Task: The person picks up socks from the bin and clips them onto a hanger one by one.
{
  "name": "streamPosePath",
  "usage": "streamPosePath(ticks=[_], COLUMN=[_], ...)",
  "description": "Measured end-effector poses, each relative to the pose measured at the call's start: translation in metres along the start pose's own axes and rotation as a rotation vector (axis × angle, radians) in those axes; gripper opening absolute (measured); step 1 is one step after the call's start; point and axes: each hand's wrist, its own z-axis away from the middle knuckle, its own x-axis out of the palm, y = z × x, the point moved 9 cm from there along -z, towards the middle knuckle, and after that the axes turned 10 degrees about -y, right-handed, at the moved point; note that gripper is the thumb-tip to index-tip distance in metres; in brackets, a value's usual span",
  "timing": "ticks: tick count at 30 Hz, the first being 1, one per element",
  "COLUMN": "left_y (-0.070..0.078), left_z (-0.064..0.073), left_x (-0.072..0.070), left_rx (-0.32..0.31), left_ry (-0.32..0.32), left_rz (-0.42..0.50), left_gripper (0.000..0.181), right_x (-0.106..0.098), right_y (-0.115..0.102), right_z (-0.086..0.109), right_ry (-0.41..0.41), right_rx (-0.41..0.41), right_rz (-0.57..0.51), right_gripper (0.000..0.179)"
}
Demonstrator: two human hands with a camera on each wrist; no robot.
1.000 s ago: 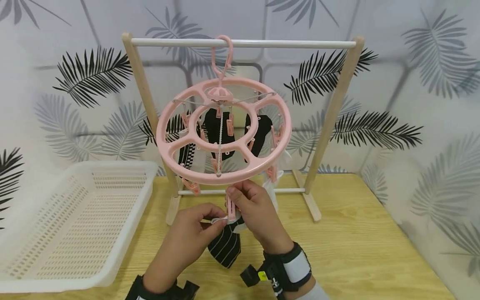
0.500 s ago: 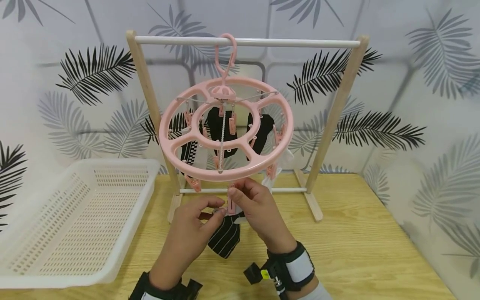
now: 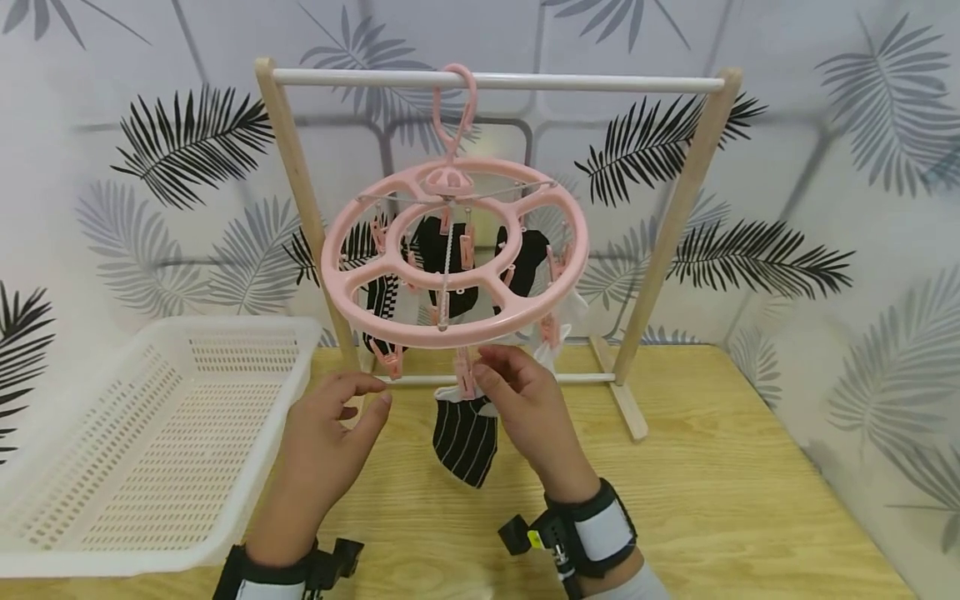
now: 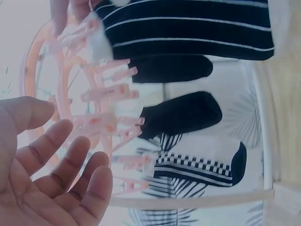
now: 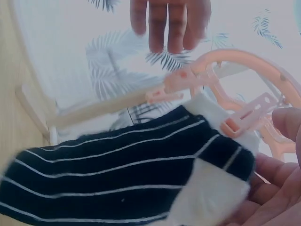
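Observation:
A black sock with thin white stripes (image 3: 465,442) hangs by its white cuff from a pink clothespin (image 3: 466,379) at the front of the round pink drying hanger (image 3: 442,337). My right hand (image 3: 528,417) is just right of that clothespin, thumb and fingers parted. In the right wrist view, the thumb is close by the clothespin (image 5: 247,115), and the other fingers lie behind the striped sock (image 5: 103,174). My left hand (image 3: 318,442) is off to the left with fingers spread and nothing in them; in the left wrist view its palm shows beside the hanger.
A white rod (image 3: 600,82) on a wooden stand (image 3: 678,225) carries the hanger. Black socks (image 4: 183,115), a checkered sock (image 4: 202,167) and white items hang farther round it. An unused clothespin (image 3: 390,363) dangles at front left. A white plastic basket (image 3: 225,508) stands on the left.
My left hand has let go of the striped sock's cuff and moved left. My right thumb and fingers have come off the clothespin, and the sock now hangs from it.

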Motion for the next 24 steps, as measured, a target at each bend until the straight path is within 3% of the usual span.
streamPosePath(ticks=[3, 7, 10, 14, 19, 24], left_y=[-0.002, -0.003, -0.004, -0.009, -0.019, -0.02], left_z=[-0.001, -0.002, 0.001, 0.014, 0.032, 0.044], left_x=[-0.001, 0.006, 0.014, 0.036, 0.067, 0.082], left_rx=[-0.003, 0.002, 0.023, -0.011, -0.111, -0.125], left_ry=[-0.019, -0.063, -0.044, -0.058, -0.174, -0.206], left_rz=[-0.004, -0.02, -0.041, -0.041, -0.045, -0.078], left_gripper=[0.009, 0.009, 0.008, 0.008, 0.013, 0.02], right_x=[-0.011, -0.021, -0.024, -0.022, -0.019, -0.017], right_y=[0.0, 0.001, 0.001, 0.003, 0.008, 0.023], right_z=[0.001, 0.003, 0.007, 0.016, 0.028, 0.045], right_ry=[0.053, 0.082, 0.094, 0.081, 0.095, 0.106], right_rx=[0.012, 0.029, 0.034, 0.014, -0.025, 0.003], right_rz=[0.097, 0.152, 0.19, 0.248, 0.321, 0.394], right_gripper=[0.028, 0.024, 0.024, 0.024, 0.018, 0.013])
